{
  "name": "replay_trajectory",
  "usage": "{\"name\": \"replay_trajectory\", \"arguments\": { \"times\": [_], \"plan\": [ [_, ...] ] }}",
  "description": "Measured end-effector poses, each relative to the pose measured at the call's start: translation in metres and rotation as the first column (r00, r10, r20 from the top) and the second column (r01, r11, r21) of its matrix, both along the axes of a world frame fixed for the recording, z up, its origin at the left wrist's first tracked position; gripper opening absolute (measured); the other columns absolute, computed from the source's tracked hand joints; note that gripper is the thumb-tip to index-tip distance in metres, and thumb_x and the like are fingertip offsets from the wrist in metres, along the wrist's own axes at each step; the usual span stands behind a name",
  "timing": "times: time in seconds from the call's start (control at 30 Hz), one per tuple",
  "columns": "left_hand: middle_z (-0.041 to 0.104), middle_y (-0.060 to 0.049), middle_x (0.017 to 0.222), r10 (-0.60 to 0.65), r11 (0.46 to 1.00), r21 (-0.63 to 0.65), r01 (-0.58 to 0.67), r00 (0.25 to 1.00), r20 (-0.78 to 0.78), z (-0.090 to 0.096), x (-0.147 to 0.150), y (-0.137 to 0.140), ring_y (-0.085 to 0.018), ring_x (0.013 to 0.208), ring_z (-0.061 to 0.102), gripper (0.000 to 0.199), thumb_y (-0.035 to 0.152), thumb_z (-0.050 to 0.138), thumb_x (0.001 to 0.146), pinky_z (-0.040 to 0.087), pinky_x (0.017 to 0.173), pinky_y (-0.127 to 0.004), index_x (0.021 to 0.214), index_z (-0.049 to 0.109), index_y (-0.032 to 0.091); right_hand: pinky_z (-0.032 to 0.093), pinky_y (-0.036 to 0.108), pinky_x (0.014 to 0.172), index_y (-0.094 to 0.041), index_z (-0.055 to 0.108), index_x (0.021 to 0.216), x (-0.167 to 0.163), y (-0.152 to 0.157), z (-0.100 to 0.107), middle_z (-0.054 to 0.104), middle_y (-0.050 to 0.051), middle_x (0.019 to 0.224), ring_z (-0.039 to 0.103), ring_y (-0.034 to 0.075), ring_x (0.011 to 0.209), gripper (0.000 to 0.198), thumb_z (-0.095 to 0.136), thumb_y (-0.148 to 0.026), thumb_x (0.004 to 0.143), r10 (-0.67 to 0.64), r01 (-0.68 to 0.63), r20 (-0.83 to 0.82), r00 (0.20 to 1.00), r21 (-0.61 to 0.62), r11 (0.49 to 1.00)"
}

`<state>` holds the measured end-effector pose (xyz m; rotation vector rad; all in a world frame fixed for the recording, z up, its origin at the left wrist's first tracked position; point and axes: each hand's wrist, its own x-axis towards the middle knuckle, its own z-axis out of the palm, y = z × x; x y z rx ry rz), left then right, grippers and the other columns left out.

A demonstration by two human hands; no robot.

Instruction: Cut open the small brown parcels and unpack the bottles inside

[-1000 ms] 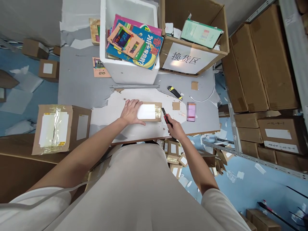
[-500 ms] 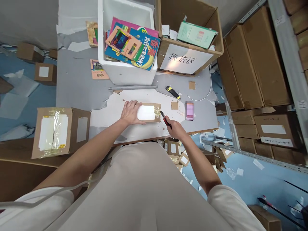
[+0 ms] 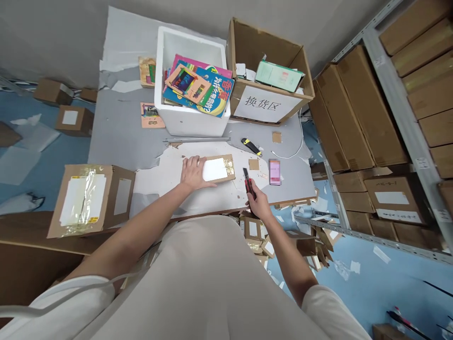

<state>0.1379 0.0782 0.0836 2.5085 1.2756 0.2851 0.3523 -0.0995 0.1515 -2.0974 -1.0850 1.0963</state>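
Observation:
A small cardboard box with a white label and shiny tape at its right end lies on the table in front of me. My left hand grips its left end, thumb along the near side and fingers over the far side. In my right hand is a red and black utility knife, its blade pointing away from me. The knife is apart from the box, just to the right of it. Past the blade lies a small square cardboard piece.
Behind stand a white foam box of books and a carton with a green box inside. A yellow-black cutter, a phone and a white cable lie to the right. A taped carton stands left; shelving rises right.
My right hand has drawn the knife away from the box's taped end, to the right and towards me. The small box is slightly turned under my left hand. The camera view has shifted.

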Motion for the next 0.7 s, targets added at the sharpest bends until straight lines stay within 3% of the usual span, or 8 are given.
{"name": "replay_trajectory", "arguments": {
  "times": [0.07, 0.17, 0.3, 0.47, 0.5, 0.57, 0.63, 0.7],
  "plan": [
    [0.048, -0.025, 0.129, 0.111, 0.993, -0.023, -0.112, 0.993, -0.037, 0.008, 0.002, -0.011, -0.042, 0.119, 0.041, 0.113, 0.080, 0.065, 0.049, 0.025, 0.103, -0.055, 0.135, 0.043, 0.010, 0.057, 0.032, 0.063, -0.028, 0.014, 0.152, -0.011, 0.012, -0.024, 0.061, 0.005, 0.108, 0.064, 0.011, 0.065, 0.073, 0.046, -0.034, 0.087, -0.257, 0.285, -0.259, 0.931, 0.077, 0.956],
    [0.049, -0.025, 0.129, 0.225, 0.969, -0.085, -0.233, 0.970, -0.087, 0.015, -0.002, -0.034, -0.042, 0.112, 0.046, 0.096, 0.077, 0.053, 0.067, 0.036, 0.092, -0.054, 0.136, 0.042, 0.012, 0.056, 0.029, 0.058, -0.029, 0.011, 0.152, -0.031, 0.043, -0.058, 0.058, 0.005, 0.112, 0.061, 0.009, 0.064, 0.080, 0.052, -0.037, 0.084, -0.398, 0.507, -0.504, 0.767, 0.094, 0.857],
    [0.054, -0.022, 0.125, 0.208, 0.954, -0.215, -0.207, 0.978, -0.020, 0.009, -0.020, -0.064, -0.038, 0.113, 0.049, 0.072, 0.056, 0.046, 0.084, 0.041, 0.091, -0.051, 0.140, 0.038, 0.011, 0.052, 0.024, 0.053, -0.031, 0.014, 0.152, -0.045, 0.084, -0.082, 0.061, 0.002, 0.103, 0.055, 0.007, 0.058, 0.082, 0.056, -0.035, 0.082, -0.352, 0.520, -0.614, 0.706, 0.112, 0.847],
    [0.058, -0.015, 0.122, 0.199, 0.942, -0.306, -0.135, 0.962, 0.189, -0.006, -0.039, -0.079, -0.029, 0.114, 0.053, 0.057, 0.044, 0.043, 0.088, 0.043, 0.097, -0.045, 0.137, 0.042, 0.016, 0.052, 0.025, 0.052, -0.032, 0.003, 0.152, -0.037, 0.100, -0.082, 0.061, 0.003, 0.109, 0.054, 0.008, 0.058, 0.088, 0.057, -0.035, 0.083, -0.311, 0.481, -0.621, 0.719, 0.123, 0.868],
    [0.058, -0.015, 0.121, 0.210, 0.942, -0.303, -0.143, 0.957, 0.200, -0.006, -0.040, -0.077, -0.028, 0.114, 0.053, 0.054, 0.044, 0.042, 0.088, 0.043, 0.098, -0.044, 0.135, 0.045, 0.015, 0.052, 0.025, 0.053, -0.031, 0.007, 0.152, -0.035, 0.098, -0.080, 0.061, 0.003, 0.110, 0.055, 0.009, 0.059, 0.087, 0.058, -0.036, 0.082, -0.301, 0.475, -0.621, 0.723, 0.131, 0.870],
    [0.059, -0.014, 0.119, 0.221, 0.947, -0.278, -0.160, 0.954, 0.202, -0.003, -0.040, -0.067, -0.028, 0.112, 0.054, 0.050, 0.046, 0.042, 0.089, 0.043, 0.099, -0.044, 0.126, 0.053, 0.015, 0.052, 0.024, 0.053, -0.027, 0.028, 0.146, -0.031, 0.087, -0.076, 0.062, 0.003, 0.105, 0.056, 0.009, 0.061, 0.075, 0.062, -0.036, 0.079, -0.292, 0.474, -0.625, 0.724, 0.142, 0.869],
    [0.061, -0.013, 0.116, 0.201, 0.958, -0.243, -0.150, 0.959, 0.199, 0.003, -0.036, -0.045, -0.027, 0.111, 0.055, 0.045, 0.046, 0.041, 0.089, 0.043, 0.100, -0.044, 0.117, 0.059, 0.016, 0.052, 0.023, 0.054, -0.020, 0.053, 0.122, -0.028, 0.067, -0.071, 0.063, 0.002, 0.093, 0.055, 0.009, 0.061, 0.052, 0.067, -0.037, 0.075, -0.312, 0.490, -0.644, 0.698, 0.112, 0.865],
    [0.062, -0.014, 0.114, 0.146, 0.970, -0.219, -0.100, 0.969, 0.200, 0.009, -0.027, -0.015, -0.026, 0.112, 0.054, 0.045, 0.044, 0.039, 0.089, 0.043, 0.100, -0.042, 0.116, 0.060, 0.014, 0.052, 0.024, 0.055, -0.018, 0.058, 0.101, -0.029, 0.040, -0.066, 0.062, 0.000, 0.081, 0.056, 0.010, 0.060, 0.037, 0.069, -0.042, 0.074, -0.351, 0.503, -0.691, 0.632, 0.021, 0.864]
  ]
}}
